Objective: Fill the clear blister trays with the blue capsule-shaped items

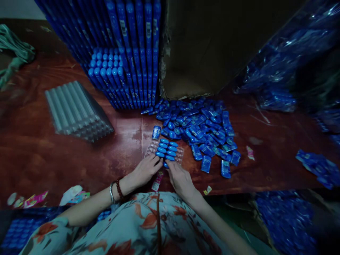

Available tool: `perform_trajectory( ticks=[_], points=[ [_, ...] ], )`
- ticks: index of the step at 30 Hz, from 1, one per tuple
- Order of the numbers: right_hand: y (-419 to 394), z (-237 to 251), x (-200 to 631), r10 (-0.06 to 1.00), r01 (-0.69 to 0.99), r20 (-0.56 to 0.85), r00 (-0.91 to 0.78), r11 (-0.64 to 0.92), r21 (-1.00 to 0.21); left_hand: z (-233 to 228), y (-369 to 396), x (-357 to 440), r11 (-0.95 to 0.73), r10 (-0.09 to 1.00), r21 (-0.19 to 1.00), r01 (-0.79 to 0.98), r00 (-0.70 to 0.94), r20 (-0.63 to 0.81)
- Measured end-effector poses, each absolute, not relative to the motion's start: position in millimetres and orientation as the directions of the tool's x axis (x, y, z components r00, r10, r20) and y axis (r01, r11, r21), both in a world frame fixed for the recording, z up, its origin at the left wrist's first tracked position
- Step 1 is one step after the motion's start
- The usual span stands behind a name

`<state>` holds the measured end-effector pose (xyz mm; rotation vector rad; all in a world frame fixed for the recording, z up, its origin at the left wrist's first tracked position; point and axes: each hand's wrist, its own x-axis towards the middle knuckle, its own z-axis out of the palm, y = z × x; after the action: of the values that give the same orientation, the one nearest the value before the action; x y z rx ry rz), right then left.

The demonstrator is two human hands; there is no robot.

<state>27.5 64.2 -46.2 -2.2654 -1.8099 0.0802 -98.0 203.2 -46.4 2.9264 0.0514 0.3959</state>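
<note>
Clear blister tray [164, 151], half filled with blue capsules [167, 148], lies on the table [79, 159] before me; my left hand [145, 170] steadies its edge, my right hand [180, 179] pinches one capsule at its near row.

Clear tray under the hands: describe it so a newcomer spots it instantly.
Start at the pile of loose blue packets mid-table. Just left of it, at the near edge, lies the tray, with the left hand and right hand at its near end. Unlike the empty stack far left, it lies alone, partly filled with blue pieces.
</note>
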Motion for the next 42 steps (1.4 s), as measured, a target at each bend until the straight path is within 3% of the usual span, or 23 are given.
perform_trajectory(
  ticks=[3,7,10,12,15,19,22,25,27,30,32,34,37,42],
  points=[
    [57.4,-56.6,27.2,0.916,0.945,0.279,0.290,-0.227,-0.236,-55.0,200.4,-107.1,-0.985,0.110,0.166,0.048,0.915,0.387],
    [63.2,-50.5,24.9,0.907,0.960,0.316,0.279,-0.268,-0.080,-59.1,222.8,-100.1,-0.895,0.345,0.429,0.124,0.802,0.488],
    [73.0,-42.5,25.7,0.925,0.970,0.296,0.238,-0.242,-0.023,-63.6,260.2,-68.4,-0.770,0.566,0.581,0.263,0.702,0.433],
    [75.7,-40.0,28.0,0.931,0.977,0.297,0.211,-0.207,-0.048,-66.4,285.2,-40.8,-0.665,0.670,0.645,0.377,0.682,0.293],
    [67.5,-41.7,36.4,0.924,0.975,0.317,0.213,-0.182,-0.125,-66.7,311.0,-5.8,-0.546,0.653,0.699,0.463,0.757,0.009],
    [43.6,-49.6,64.2,0.794,0.877,0.379,0.476,-0.399,-0.266,-61.9,323.7,7.7,-0.511,0.553,0.746,0.428,0.828,-0.096],
    [33.3,-56.8,91.0,0.710,0.744,0.237,0.663,-0.660,-0.107,-56.6,324.0,-10.7,-0.475,0.630,0.767,0.432,0.775,-0.046],
    [32.6,-64.8,108.4,0.706,0.705,0.067,0.705,-0.708,0.031,-49.3,313.1,-48.9,-0.391,0.760,0.833,0.392,0.648,0.052],
    [32.5,-68.8,112.0,0.709,0.710,0.029,0.704,-0.703,-0.041,-44.0,296.4,-79.8,-0.280,0.842,0.922,0.269,0.530,0.101],
    [26.3,-67.5,107.6,0.656,0.615,0.048,0.753,-0.678,-0.402,-39.2,260.8,-119.4,-0.037,0.903,0.994,0.105,0.430,-0.011],
    [18.9,-60.5,99.6,0.567,0.408,-0.003,0.823,-0.595,-0.692,-40.5,238.0,-134.6,0.149,0.895,0.985,0.085,0.412,-0.171],
    [11.7,-51.0,88.3,0.503,0.148,-0.133,0.854,-0.479,-0.865,-45.4,222.2,-140.3,0.269,0.879,0.960,0.081,0.387,-0.279],
    [5.9,-39.9,68.0,0.571,-0.043,-0.255,0.780,-0.357,-0.933,-54.3,212.8,-138.9,0.267,0.891,0.959,0.099,0.353,-0.284],
    [12.3,-41.7,48.3,0.759,0.101,-0.224,0.611,-0.355,-0.929,-58.2,210.6,-137.0,0.127,0.890,0.976,0.177,0.414,-0.191]
  ],
)
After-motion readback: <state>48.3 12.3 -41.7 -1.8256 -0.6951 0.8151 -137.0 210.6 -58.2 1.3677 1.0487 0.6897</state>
